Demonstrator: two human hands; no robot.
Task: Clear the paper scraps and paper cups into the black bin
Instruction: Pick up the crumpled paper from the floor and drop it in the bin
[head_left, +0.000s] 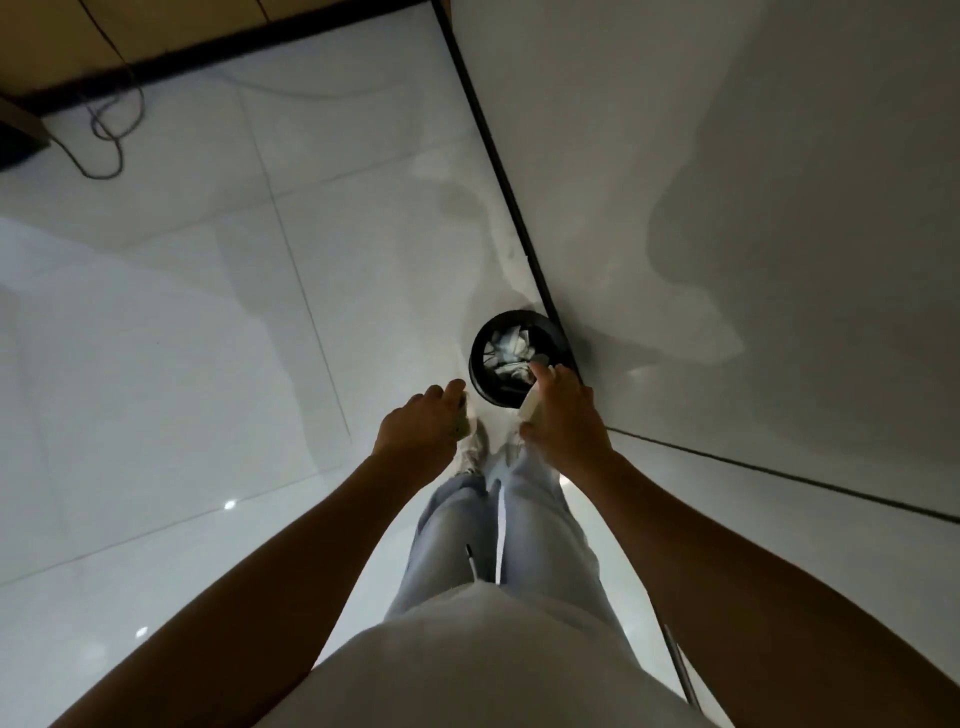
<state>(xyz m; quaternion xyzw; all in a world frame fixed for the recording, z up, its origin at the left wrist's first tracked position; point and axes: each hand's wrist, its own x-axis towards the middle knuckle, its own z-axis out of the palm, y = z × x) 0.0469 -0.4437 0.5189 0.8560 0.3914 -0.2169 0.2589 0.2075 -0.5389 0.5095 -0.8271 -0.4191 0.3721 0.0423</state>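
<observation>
Black bin (485, 384) on tiled floor (156, 338) just beyond right hand (563, 421), crumpled paper scraps (509, 345) inside. Each hand grips one paper cup: right (530, 405), left hand (415, 431) another (100, 426)... white wall (727, 156) beside bin.

A single wide-angle head camera looks steeply down along the person's own body, arms close below, onto the white tiled floor (171, 332) and wall (727, 156).

No readable text, labels, brands or numbers anywhere in view; nothing legible on the black bin (511, 358) or the paper inside it.
</observation>
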